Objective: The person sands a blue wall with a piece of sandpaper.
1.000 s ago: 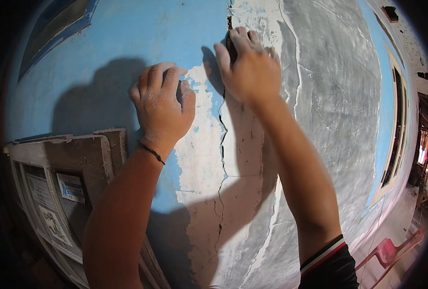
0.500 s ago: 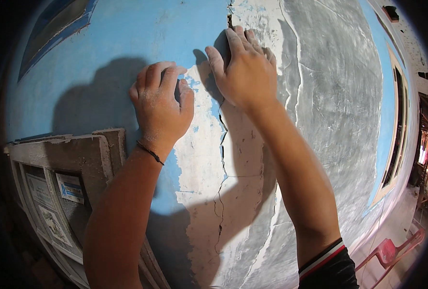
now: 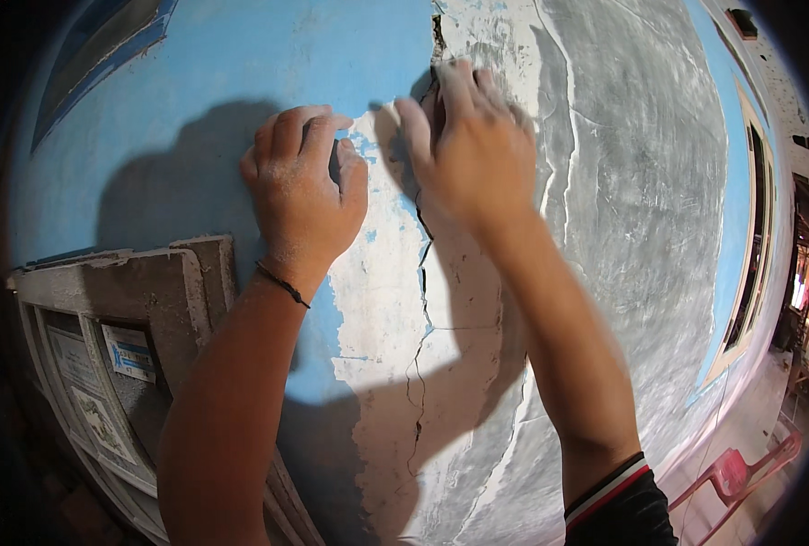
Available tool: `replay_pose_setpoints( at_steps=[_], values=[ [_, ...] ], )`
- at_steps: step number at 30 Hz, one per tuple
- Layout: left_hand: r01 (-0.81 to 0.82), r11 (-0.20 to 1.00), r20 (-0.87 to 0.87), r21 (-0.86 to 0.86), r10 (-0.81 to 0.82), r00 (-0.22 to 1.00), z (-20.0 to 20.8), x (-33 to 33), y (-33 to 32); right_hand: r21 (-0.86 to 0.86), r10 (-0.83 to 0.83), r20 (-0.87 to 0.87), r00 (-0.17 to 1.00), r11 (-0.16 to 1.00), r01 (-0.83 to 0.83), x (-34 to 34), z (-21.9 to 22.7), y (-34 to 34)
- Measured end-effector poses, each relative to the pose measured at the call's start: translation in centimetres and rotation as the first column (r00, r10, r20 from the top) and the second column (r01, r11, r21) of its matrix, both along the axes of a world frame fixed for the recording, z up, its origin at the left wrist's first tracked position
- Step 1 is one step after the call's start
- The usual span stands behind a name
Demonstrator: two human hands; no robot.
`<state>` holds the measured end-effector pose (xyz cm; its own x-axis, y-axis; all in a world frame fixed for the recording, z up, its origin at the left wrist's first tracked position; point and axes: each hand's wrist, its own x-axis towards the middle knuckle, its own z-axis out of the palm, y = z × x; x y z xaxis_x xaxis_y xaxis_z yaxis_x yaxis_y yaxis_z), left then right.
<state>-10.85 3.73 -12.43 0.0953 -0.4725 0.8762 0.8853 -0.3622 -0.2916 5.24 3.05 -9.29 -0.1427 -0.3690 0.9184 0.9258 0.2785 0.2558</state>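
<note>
A cracked wall fills the middle, with blue paint, a bare white strip [image 3: 368, 318] and grey plaster [image 3: 641, 200]. My left hand [image 3: 304, 182], dusted white and with a dark cord at the wrist, is at the border of blue and white. Its fingers are bent and the thumb stands apart; the palm side is hidden. Slightly blurred, my right hand [image 3: 477, 155] lies over the upper part of a jagged dark crack [image 3: 423, 273], thumb spread and fingers on the wall. Nothing shows in its grasp, though its palm is hidden too.
At lower left, a weathered frame with panes [image 3: 104, 318] juts beside my left forearm. A blue-edged window [image 3: 104, 64] is at upper left, another window [image 3: 746, 246] at far right. A red plastic chair [image 3: 732, 469] stands at lower right.
My right hand has slid slightly down and to the right, baring more of the crack above its fingers. The left hand stays nearly in place.
</note>
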Motion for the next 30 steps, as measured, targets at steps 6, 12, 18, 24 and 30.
replay_pose_setpoints(
  at_steps=[6, 12, 18, 24, 30],
  values=[
    [0.002, 1.0, -0.006, 0.009, -0.002, 1.0, 0.1, 0.1, 0.0, -0.09, 0.01, 0.058, 0.998, 0.996, -0.005, 0.5, -1.1, -1.1],
    [0.009, 1.0, 0.004, 0.015, -0.009, 1.0, 0.1, -0.1, 0.7, -0.169, 0.053, 0.01, 0.999, 0.984, -0.05, 0.1, 1.2, -0.9],
    [-0.006, 1.0, 0.016, 0.013, 0.006, 1.0, 0.0, 0.1, 0.4, 0.054, -0.088, 0.049, 0.995, 0.995, 0.086, 0.4, -2.8, 0.4],
    [0.006, 1.0, -0.015, 0.023, -0.005, 1.0, 0.1, 0.4, 0.1, -0.168, 0.022, -0.047, 0.999, 0.985, -0.03, 0.4, 4.5, -0.8],
    [0.0, 1.0, 0.02, 0.014, 0.0, 1.0, -0.1, 0.0, 0.6, 0.058, -0.009, 0.062, 0.998, 0.998, 0.005, 0.4, -3.3, 0.0]
  ],
)
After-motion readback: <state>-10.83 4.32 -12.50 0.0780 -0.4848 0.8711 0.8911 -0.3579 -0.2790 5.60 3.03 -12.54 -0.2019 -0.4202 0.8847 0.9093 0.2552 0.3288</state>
